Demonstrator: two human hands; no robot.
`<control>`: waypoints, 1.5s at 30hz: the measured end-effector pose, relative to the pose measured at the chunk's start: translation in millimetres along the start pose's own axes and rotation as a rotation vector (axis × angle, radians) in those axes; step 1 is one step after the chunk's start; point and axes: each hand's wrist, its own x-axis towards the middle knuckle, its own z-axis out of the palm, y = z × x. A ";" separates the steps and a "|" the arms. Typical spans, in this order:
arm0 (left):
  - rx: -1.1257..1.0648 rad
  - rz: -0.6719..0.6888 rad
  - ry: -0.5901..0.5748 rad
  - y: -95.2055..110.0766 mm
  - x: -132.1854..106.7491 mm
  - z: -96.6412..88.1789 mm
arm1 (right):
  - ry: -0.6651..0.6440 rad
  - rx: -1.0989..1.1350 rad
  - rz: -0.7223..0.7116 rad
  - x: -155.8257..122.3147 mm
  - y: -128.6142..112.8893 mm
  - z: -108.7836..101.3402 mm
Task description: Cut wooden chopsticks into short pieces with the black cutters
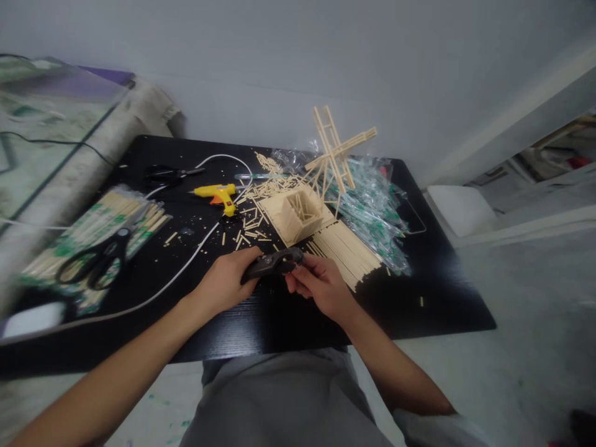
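My left hand (227, 280) is closed around a dark hand tool (267, 266), whose curved end points to the right; its exact kind is not clear. At that curved end, the fingers of my right hand (322, 287) are pinched together, and whatever they hold is too small or hidden to name. Just beyond both hands stands a small square box built of thin wooden sticks (302, 214) on a stick base (274, 211). Beside the right hand lies a row of long wooden sticks (347, 251).
A windmill-like stick frame (333, 149) rises behind the box. Plastic packaging (377, 205) lies to the right. Leftward are a yellow glue gun (221, 194) with a white cord, black scissors (105, 254) on bundled sticks (93, 230), and cut stick pieces (251, 226). The black table (447, 285) meets a wall.
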 end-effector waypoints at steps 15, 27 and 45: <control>0.021 -0.021 -0.026 0.6 2.3 -0.2 | 0.066 -0.025 -0.009 0.2 5.6 1.2; -0.040 0.078 -0.036 -2.5 3.2 -4.1 | -0.053 0.112 0.092 0.2 6.3 0.3; 0.016 -0.039 -0.061 6.2 1.9 -4.9 | 0.057 0.071 0.096 1.2 7.0 0.8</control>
